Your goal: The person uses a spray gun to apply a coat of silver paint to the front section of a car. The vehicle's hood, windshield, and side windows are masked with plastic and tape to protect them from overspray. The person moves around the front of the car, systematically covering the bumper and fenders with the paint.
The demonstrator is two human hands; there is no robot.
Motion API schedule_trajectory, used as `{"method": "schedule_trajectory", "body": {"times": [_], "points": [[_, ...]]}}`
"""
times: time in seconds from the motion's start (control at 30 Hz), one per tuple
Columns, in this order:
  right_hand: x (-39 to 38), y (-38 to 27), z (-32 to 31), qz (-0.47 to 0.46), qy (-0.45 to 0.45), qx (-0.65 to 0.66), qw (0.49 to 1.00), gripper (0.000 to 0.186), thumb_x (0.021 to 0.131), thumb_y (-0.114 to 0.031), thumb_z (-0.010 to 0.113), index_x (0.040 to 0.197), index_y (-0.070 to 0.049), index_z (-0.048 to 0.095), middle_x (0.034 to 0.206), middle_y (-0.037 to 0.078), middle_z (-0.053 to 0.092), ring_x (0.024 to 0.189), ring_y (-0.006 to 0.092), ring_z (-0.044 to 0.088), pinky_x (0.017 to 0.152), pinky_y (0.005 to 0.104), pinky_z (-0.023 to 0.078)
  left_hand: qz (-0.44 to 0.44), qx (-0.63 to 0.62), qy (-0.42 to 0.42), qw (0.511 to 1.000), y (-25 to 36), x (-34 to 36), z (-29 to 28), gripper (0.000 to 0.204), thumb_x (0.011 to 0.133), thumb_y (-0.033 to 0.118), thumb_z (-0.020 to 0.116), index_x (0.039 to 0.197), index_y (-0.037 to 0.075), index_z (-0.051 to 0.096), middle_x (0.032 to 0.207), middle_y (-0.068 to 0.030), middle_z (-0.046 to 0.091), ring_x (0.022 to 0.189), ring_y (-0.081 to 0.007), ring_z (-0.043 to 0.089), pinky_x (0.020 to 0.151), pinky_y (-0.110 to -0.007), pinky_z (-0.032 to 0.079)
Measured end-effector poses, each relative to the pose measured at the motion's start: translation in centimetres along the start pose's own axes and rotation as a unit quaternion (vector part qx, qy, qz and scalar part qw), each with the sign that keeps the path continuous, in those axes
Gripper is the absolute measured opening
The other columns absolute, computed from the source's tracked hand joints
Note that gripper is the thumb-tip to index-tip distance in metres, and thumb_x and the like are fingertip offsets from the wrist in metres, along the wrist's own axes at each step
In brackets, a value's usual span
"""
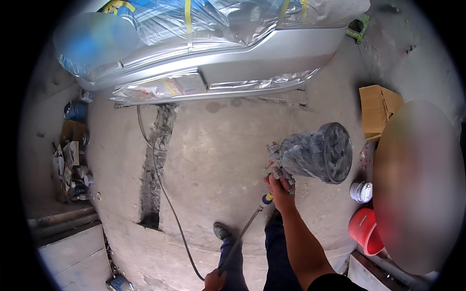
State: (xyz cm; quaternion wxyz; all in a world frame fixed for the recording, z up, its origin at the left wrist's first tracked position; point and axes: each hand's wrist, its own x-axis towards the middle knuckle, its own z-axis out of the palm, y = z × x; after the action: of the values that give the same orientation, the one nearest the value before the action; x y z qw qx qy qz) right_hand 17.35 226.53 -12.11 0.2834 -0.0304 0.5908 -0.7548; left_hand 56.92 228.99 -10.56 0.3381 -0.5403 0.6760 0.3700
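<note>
My right hand is wrapped round the handle of a spray gun, held out over the floor to the right of the middle. On the gun sits a large grey paint cup, smeared with paint, its wide end to the right. A dark air hose joins the gun below the hand through a yellow and blue fitting. At the lower edge, my left hand is closed round this hose. Ahead lies a silver car bumper, with plastic masking film and yellow tape above it.
The hose loops across the floor, over a rough trench, toward the bumper. On the right stand a cardboard box, a white tub and a red bucket. Cans and clutter line the left wall. Two areas are blurred.
</note>
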Motion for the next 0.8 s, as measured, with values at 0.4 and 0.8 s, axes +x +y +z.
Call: {"method": "schedule_trajectory", "body": {"times": [0.4, 0.8], "points": [[3.4, -4.7, -11.3, 0.044, 0.225, -0.026, 0.973, 0.019, 0.088, -0.028, 0.06, 0.088, -0.009, 0.058, 0.063, -0.002, 0.05, 0.051, 0.0027, 0.041, 0.044, 0.0178, 0.03, 0.061, 0.055, -0.05, 0.995, 5.6, 0.1, 2.1, 0.041, 0.081, 0.045, 0.054, 0.085, 0.005, 0.058, 0.076, -0.0211, 0.063, 0.078, -0.0405, 0.061, 0.07, -0.049, 0.048], [1.5, -1.6, -7.2, -0.092, -0.075, -0.135, 0.984, 0.009, 0.08, -0.01, 0.066, 0.08, -0.005, 0.058, 0.069, 0.001, 0.06, 0.063, 0.0093, 0.056, 0.06, 0.0215, 0.044, 0.033, 0.096, -0.065, 0.993, 5.6, -1.5, 3.1, 0.042, 0.079, 0.045, 0.055, 0.093, 0.007, 0.063, 0.084, -0.0189, 0.065, 0.083, -0.038, 0.062, 0.076, -0.046, 0.049]]}}
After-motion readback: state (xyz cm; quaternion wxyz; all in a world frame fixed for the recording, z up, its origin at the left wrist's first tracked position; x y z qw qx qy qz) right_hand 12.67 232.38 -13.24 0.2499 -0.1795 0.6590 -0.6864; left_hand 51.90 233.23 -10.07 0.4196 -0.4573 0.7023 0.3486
